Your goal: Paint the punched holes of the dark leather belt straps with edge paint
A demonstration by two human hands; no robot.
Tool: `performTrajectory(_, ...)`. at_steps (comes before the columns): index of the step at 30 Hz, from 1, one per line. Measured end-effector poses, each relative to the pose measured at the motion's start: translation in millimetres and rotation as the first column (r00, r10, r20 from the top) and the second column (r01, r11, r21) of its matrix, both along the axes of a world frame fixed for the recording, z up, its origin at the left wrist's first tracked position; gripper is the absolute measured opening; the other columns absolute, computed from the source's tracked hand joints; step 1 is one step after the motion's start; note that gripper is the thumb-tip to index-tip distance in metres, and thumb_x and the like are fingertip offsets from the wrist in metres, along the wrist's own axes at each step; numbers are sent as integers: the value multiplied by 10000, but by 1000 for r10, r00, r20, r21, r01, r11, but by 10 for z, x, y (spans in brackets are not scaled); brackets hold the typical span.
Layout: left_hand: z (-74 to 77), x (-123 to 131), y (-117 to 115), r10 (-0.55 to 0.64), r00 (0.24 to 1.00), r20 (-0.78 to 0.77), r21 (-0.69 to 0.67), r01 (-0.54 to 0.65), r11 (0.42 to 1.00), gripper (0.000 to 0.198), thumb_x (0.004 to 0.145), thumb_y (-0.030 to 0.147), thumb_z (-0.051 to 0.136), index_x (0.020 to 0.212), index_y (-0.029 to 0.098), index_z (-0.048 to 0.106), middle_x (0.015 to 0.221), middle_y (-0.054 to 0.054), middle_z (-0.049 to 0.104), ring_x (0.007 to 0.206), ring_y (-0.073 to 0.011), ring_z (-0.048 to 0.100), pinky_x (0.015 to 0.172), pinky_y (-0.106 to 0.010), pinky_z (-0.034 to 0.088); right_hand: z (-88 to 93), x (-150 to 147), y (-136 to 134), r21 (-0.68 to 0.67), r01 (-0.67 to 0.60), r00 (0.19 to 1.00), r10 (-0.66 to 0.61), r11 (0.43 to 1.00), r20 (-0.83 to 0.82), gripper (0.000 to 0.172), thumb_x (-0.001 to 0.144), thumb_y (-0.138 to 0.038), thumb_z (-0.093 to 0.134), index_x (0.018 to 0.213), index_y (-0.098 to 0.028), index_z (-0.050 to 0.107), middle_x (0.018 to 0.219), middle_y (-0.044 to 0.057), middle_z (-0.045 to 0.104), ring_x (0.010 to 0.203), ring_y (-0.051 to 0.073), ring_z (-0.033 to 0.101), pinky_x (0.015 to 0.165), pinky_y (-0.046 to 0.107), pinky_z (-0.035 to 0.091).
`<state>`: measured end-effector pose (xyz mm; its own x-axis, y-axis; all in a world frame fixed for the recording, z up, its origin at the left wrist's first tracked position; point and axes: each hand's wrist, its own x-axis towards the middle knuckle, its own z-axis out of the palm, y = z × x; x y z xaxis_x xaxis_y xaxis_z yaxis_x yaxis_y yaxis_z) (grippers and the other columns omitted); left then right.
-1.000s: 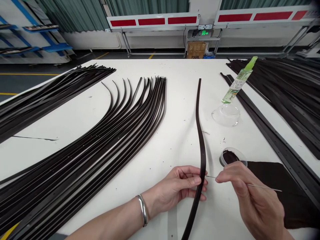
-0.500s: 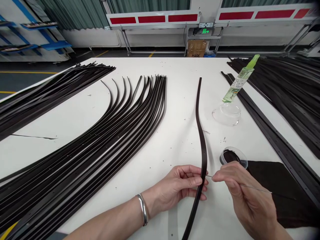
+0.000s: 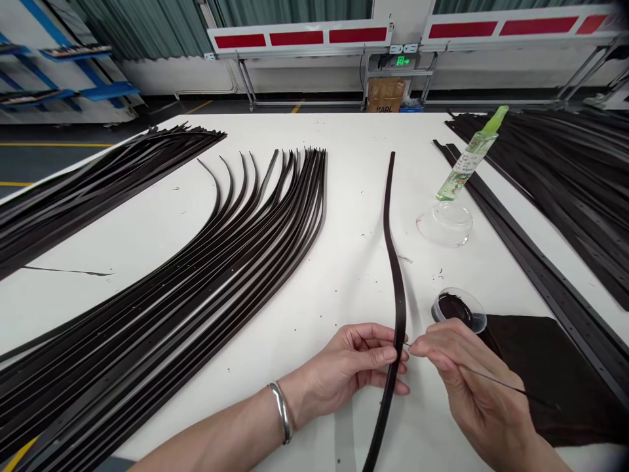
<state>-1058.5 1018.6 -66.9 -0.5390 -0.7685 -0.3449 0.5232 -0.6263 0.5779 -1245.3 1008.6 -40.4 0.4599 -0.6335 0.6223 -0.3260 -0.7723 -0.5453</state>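
My left hand grips a long, narrow dark leather strap near the table's front edge, and the strap runs away from me across the white table in a gentle S-curve. My right hand pinches a thin rod, whose tip reaches the strap's edge just beside my left fingers. A small clear cup of dark liquid stands just beyond my right hand. Part of a dark cloth lies under and to the right of that hand.
A fan of dark leather straps fills the table's left, with another bunch beyond it. More dark straps lie at the right, beside a green-capped spray bottle and a clear glass dish. Blue shelving stands behind.
My right hand has moved slightly left toward the strap, and the rod's far end has swung lower. My left hand keeps its hold on the strap.
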Motion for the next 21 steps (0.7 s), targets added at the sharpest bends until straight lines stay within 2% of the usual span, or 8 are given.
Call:
performTrajectory(10,5,-5,-5,6,1000,8,-11,-6,1000,199,792,188,722,979,131,681,888,-69,637,787,-151,608,713,-341,569,-25,-9,8,9,6,1000,-6,1000,20,344,860,39,459,1084,-192,579,836,42,696,771,169,635,689,352,502)
performTrajectory(14,2,-8,0,15,1000,9,-6,-15,1000,216,766,214,752,960,141,695,892,-61,643,785,-154,612,725,-351,565,-53,-44,43,92,-36,999,35,995,9,333,886,-3,441,1114,-196,587,871,42,711,790,168,650,701,337,523)
performTrajectory(15,0,-6,3,23,1000,10,-2,-23,1000,216,765,218,754,959,143,697,891,-60,647,784,-153,614,729,-350,564,-62,-56,58,119,-4,1000,1,993,23,310,901,-28,434,1104,-197,598,879,40,713,779,162,657,703,326,531)
performTrajectory(17,0,0,8,24,1000,1,12,-24,1000,213,772,222,749,964,147,697,899,-62,659,782,-149,623,743,-349,560,-79,-75,89,181,140,986,-153,974,61,284,940,-89,402,1072,-199,628,881,37,712,721,138,664,687,286,545)
performTrajectory(19,8,7,10,16,1000,-11,23,-16,1000,209,781,227,742,971,152,698,906,-63,667,777,-145,631,753,-345,556,-91,-75,108,254,301,944,-324,919,55,272,966,-158,394,1060,-208,644,922,36,714,694,121,672,684,255,555)
performTrajectory(21,21,12,7,4,1000,-21,24,-4,1000,226,779,232,744,988,157,701,908,-59,668,773,-144,637,754,-342,553,-101,-54,107,334,383,916,-400,862,-17,211,962,-247,456,1051,-223,646,1003,39,713,755,135,690,708,249,564)
